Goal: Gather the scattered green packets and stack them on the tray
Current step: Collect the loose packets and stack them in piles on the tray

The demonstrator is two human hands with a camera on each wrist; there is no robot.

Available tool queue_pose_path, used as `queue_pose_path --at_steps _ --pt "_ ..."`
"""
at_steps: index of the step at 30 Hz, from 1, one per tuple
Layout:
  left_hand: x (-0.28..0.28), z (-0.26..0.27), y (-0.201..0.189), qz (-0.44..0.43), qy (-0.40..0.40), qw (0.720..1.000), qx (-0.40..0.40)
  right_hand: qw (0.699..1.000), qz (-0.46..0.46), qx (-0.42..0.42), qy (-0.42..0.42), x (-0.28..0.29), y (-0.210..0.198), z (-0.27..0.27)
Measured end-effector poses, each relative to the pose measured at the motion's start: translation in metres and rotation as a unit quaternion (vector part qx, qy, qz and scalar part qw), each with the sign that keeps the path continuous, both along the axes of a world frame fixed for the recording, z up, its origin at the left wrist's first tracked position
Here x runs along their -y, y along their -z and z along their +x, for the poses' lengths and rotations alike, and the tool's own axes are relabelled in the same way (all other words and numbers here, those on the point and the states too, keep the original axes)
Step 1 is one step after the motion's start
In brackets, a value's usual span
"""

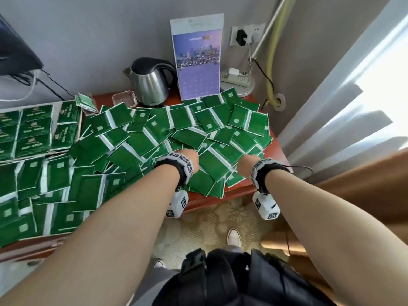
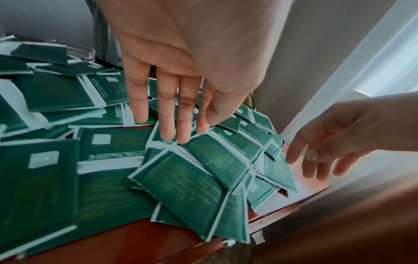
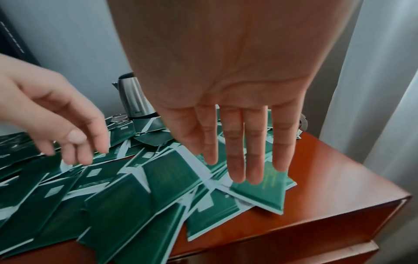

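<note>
1. My left hand (image 2: 172,59) is reaching palm-down with straight fingers (image 2: 167,114), holding nothing.
2. My right hand (image 3: 230,92) is doing likewise, fingers extended and empty.
3. Flat green foil packets with white edges (image 1: 154,138) are lying scattered beneath both, covering the reddish wooden table (image 3: 328,171).
4. Neat packet rows are sitting on the white tray (image 1: 55,107) far left.

Most of the desk (image 1: 279,151) is covered by overlapping green packets (image 1: 141,138). Bare wood is left only along the right edge and near right corner. The back edge is blocked by a kettle (image 1: 151,85) and an upright calendar card (image 1: 198,60).
</note>
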State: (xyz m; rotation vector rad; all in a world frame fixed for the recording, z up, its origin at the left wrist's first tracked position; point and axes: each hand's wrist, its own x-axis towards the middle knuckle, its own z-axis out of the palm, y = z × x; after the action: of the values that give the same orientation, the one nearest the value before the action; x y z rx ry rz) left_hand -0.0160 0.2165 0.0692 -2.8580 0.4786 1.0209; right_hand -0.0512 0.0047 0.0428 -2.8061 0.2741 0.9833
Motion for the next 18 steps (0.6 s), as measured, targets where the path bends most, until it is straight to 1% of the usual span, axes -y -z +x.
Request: queue_pose_path --at_steps 2,4,7,10,11,15,18 --pt "0.025 0.005 0.007 0.002 -0.022 1.000 -0.004 1.000 0.005 -0.002 -0.020 0.034 0.004 0.011" --pt "0.037 0.004 0.009 -0.007 -0.048 0.999 -0.017 1.000 0.006 0.007 -0.030 0.051 0.006 0.016" --pt "0.064 0.003 0.017 -0.009 -0.088 0.995 -0.041 0.998 -0.004 -0.015 -0.054 0.080 0.010 0.030" --pt "0.076 0.006 0.024 -0.002 -0.106 0.993 -0.044 0.994 -0.017 -0.066 -0.081 0.089 0.012 0.043" --pt "0.079 0.009 0.027 0.002 -0.109 0.993 -0.047 0.994 -0.017 -0.069 -0.088 0.092 0.014 0.049" --pt "0.093 0.031 0.025 0.013 -0.118 0.992 -0.045 0.996 -0.001 -0.060 -0.073 0.104 0.022 0.070" --pt "0.097 0.062 0.026 0.011 -0.136 0.990 -0.028 0.996 -0.021 -0.047 -0.067 0.110 0.020 0.091"
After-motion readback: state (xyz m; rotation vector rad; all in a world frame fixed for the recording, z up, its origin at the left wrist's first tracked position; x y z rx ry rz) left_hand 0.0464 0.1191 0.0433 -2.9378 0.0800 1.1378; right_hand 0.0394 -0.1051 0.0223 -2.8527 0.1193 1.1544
